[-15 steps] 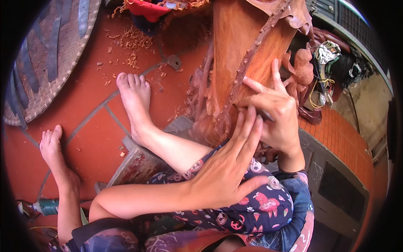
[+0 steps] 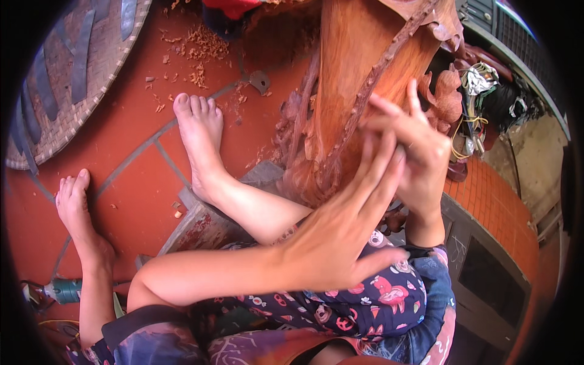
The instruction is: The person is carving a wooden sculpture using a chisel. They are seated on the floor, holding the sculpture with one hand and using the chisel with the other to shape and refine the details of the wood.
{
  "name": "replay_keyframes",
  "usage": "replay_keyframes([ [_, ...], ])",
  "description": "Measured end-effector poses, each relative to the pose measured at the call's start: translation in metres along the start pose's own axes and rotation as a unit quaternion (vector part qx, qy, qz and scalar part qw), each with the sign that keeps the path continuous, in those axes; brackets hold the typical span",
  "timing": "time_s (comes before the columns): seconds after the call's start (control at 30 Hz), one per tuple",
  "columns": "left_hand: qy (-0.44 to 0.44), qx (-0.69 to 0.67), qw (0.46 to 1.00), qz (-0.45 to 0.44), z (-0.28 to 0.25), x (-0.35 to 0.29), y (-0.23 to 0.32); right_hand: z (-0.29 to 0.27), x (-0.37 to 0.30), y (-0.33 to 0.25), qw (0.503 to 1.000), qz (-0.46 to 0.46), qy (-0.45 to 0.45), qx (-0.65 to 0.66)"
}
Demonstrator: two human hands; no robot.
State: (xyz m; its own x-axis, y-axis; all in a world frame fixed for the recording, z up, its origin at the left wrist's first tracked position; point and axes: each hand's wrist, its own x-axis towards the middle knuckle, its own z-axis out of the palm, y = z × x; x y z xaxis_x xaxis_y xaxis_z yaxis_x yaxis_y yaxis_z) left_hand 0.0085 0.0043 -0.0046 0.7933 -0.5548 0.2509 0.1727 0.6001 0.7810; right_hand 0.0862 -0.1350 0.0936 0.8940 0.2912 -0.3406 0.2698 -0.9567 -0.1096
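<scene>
Reddish wood (image 2: pixel 350 58), smooth and gnarled, lies beyond the straight-fingered left hand (image 2: pixel 337 226), further forward than before, and half-spread right hand (image 2: pixel 421 152), grip hidden.

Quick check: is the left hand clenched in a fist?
No, the left hand has its fingers stretched out toward the right hand, with its thumb held apart from them.

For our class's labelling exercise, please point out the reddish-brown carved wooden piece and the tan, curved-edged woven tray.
Reddish-brown carved wooden piece (image 2: pixel 347 73): head view, on its smooth panel.
Tan woven tray (image 2: pixel 106 58): head view, on bare weave near its rim.
</scene>
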Motion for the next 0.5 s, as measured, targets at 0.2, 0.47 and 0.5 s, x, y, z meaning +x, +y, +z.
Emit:
replay_keyframes([
  [0.2, 0.034, -0.037, 0.999, 0.016, 0.003, 0.007, -0.008, 0.001, 0.004, 0.001, 0.998, 0.058, -0.025, -0.002],
  [0.47, 0.001, -0.037, 0.999, -0.012, -0.009, 0.014, 0.000, 0.002, 0.004, -0.002, 0.999, 0.022, -0.027, -0.030],
  [0.5, 0.007, 0.009, 1.000, 0.000, -0.009, 0.015, 0.001, 0.001, 0.004, -0.001, 0.997, 0.079, 0.015, -0.002],
])
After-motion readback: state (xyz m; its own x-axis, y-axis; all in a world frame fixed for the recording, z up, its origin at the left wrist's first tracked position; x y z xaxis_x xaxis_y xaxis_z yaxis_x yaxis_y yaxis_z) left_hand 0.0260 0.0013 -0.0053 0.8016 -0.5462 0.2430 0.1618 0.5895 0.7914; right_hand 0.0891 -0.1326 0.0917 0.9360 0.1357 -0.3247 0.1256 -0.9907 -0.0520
